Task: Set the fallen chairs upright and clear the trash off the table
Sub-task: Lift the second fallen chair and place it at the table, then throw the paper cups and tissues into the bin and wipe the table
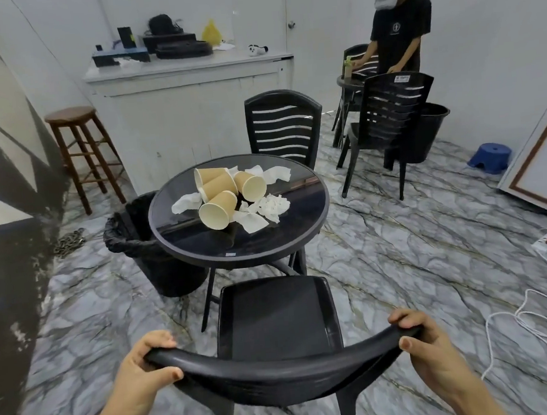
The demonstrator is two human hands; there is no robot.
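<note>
Gripping the chair's (277, 319) backrest ends, both hands: left hand (140, 368), right hand (423, 343).

— Where does your head camera sit?

— You wear it on your head; it looks forward and steeply down, so your left hand (147, 364) and right hand (423, 343) fill the bottom edge, very near the lens, on the back of the chair (275, 319).

— How far does it reach?

— The table (301, 234) lies just beyond the chair, at mid-frame. Past it you see the counter (189, 92) against the far wall, and a second person (400, 27) stands at the upper right.

— Any distortion?

— You have a wide-angle lens: the left wall (4, 164) leans hard and the floor (418, 254) curves at the edges.

— Another view to compare?

— No, you have this one only.
</note>
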